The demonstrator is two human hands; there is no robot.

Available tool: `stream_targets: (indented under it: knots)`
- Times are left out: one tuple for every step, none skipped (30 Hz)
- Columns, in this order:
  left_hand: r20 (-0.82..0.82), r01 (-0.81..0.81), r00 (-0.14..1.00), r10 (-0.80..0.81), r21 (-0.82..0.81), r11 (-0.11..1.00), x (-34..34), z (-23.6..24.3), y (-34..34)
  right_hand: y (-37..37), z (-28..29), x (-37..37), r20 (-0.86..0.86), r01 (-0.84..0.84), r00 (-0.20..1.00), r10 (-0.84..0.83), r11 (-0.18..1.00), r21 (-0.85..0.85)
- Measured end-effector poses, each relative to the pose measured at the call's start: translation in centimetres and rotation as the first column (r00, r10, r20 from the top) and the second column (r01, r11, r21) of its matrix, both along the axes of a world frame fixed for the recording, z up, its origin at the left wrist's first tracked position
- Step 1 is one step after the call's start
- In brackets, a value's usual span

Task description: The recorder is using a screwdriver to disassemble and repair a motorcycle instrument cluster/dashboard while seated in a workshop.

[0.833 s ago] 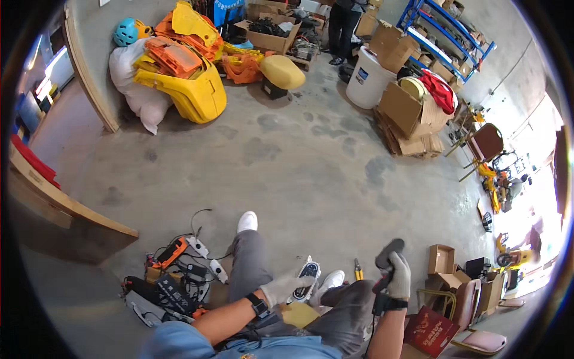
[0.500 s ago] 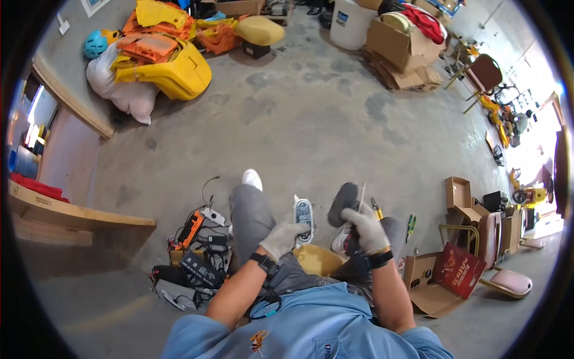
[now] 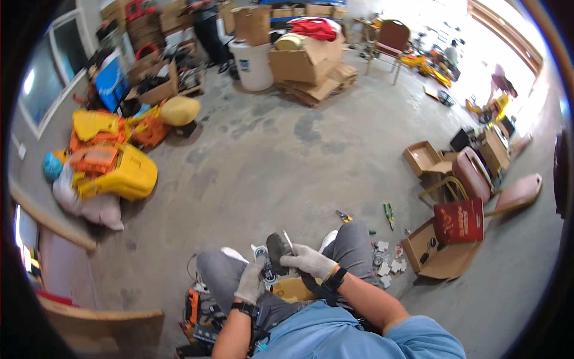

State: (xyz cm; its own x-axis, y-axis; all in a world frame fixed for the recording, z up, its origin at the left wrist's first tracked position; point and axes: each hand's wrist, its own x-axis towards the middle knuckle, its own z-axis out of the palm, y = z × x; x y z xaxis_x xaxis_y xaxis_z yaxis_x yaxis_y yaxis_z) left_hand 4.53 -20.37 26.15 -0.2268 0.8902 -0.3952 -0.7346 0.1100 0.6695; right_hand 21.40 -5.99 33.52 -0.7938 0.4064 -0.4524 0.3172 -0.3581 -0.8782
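Observation:
My left hand (image 3: pixel 250 283), in a pale glove, grips an elongated light-rimmed piece with a dark panel (image 3: pixel 265 268) that bears small markings. Close beside it, my gloved right hand (image 3: pixel 311 262) is closed around a dark, flat oval piece (image 3: pixel 277 251). A thin pale rod (image 3: pixel 288 240) sticks up from the same hand; its lower end is hidden by the fingers. Whether the two pieces touch, I cannot tell. Below the hands, between my legs, lies a yellow plastic part (image 3: pixel 293 289).
To my right on the floor are yellow-handled pliers (image 3: pixel 343 216), green-handled pliers (image 3: pixel 389 216), white scraps (image 3: pixel 390 267) and an opened cardboard box (image 3: pixel 445 260). An orange-and-black tool (image 3: pixel 192 306) lies among parts at my left. A person (image 3: pixel 209 33) stands far back.
The head view has turned right and tilted up, bringing the standing person in. My hands have come closer together, with the dark oval piece now right beside the panel piece.

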Motion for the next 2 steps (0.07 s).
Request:
stream_targets:
  knots:
    - [-0.025,0.003,1.0,-0.003,0.005,1.0,0.04,0.1,0.58,0.0,-0.35,-0.05,0.019,-0.007,1.0,0.007,1.0,0.003]
    - [-0.045,-0.004,0.999,0.005,0.006,1.0,0.29,0.15,0.93,0.04,-0.75,0.09,0.042,-0.024,0.999,0.024,1.0,0.001]
